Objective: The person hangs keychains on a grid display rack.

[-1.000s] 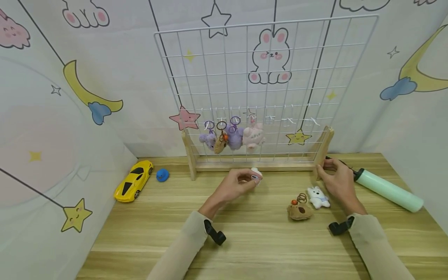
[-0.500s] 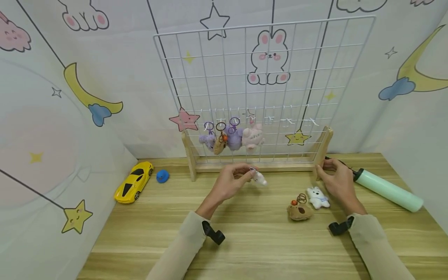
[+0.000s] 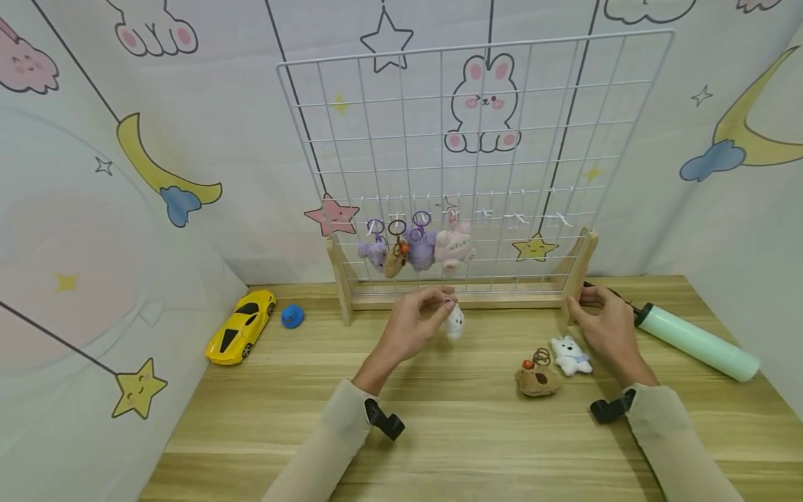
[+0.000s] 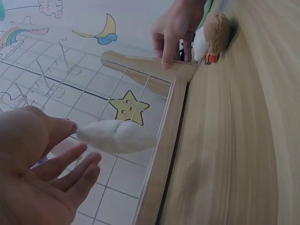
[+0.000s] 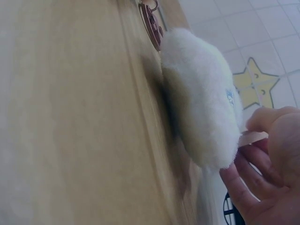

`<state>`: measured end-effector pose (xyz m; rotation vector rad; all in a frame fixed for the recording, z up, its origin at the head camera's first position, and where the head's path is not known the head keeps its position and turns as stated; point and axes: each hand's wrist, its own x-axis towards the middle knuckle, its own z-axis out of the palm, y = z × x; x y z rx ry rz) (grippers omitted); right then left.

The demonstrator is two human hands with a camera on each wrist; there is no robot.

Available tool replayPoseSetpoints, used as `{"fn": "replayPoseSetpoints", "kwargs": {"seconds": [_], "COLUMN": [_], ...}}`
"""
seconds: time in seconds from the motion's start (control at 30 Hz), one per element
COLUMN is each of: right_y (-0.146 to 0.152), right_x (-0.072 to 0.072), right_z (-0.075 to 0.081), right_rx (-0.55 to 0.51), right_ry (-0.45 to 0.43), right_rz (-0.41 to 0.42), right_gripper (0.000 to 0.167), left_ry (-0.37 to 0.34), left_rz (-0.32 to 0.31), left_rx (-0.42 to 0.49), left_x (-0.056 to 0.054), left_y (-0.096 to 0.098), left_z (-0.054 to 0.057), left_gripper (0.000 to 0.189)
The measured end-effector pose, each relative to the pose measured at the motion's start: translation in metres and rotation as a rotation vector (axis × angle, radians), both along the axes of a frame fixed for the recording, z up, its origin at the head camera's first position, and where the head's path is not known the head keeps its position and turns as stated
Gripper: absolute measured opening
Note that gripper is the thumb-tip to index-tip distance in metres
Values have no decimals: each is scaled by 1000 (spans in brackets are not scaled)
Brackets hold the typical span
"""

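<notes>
In the head view my left hand (image 3: 410, 324) pinches the top ring of a small white plush keychain (image 3: 454, 324), which hangs just above the table before the rack. The left wrist view shows this plush from behind, dangling at the fingertips. My right hand (image 3: 605, 321) holds the right wooden foot (image 3: 580, 265) of the white wire grid rack (image 3: 495, 165) between thumb and fingers. Beside that wrist lie a white bear plush (image 3: 572, 355) and a brown plush keychain (image 3: 538, 381) with an orange bead. Several plush keychains, including a pink one (image 3: 454, 245), hang on the rack's left half.
White hooks (image 3: 517, 219) stick out of the grid's right half. A mint-green hand pump (image 3: 699, 341) lies right of the right hand. At far left are a yellow toy car (image 3: 241, 328) and a blue rubber duck (image 3: 291, 316).
The white plush has swung from pointing sideways to hanging down from my left fingertips, its face now showing. My left hand has shifted slightly; my right hand stays on the foot.
</notes>
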<state>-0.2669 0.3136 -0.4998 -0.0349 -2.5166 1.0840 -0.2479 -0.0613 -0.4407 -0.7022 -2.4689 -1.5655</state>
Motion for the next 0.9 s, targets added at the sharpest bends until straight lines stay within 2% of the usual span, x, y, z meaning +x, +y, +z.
{"fn": "replayPoseSetpoints", "kwargs": {"seconds": [0.1, 0.27, 0.4, 0.5, 0.67, 0.9], "right_y": [0, 0, 0, 0, 0, 0], "right_x": [0, 0, 1, 1, 1, 3], "right_z": [0, 0, 0, 1, 1, 0], "right_rx": [1, -2, -3, -1, -2, -6], "right_ry": [1, 1, -4, -3, 1, 2], "right_rz": [0, 3, 4, 3, 7, 15], "right_gripper": [44, 44, 44, 44, 45, 45], "left_ry": [-19, -17, -66, -109, -117, -68], "left_rz": [-30, -35, -95, -136, -159, -126], "left_rx": [41, 73, 140, 184, 261, 406], "left_x": [-1, 1, 3, 4, 2, -2], "left_y": [0, 0, 1, 3, 15, 40], "left_z": [-1, 1, 4, 10, 23, 46], "left_gripper": [22, 22, 22, 23, 26, 28]}}
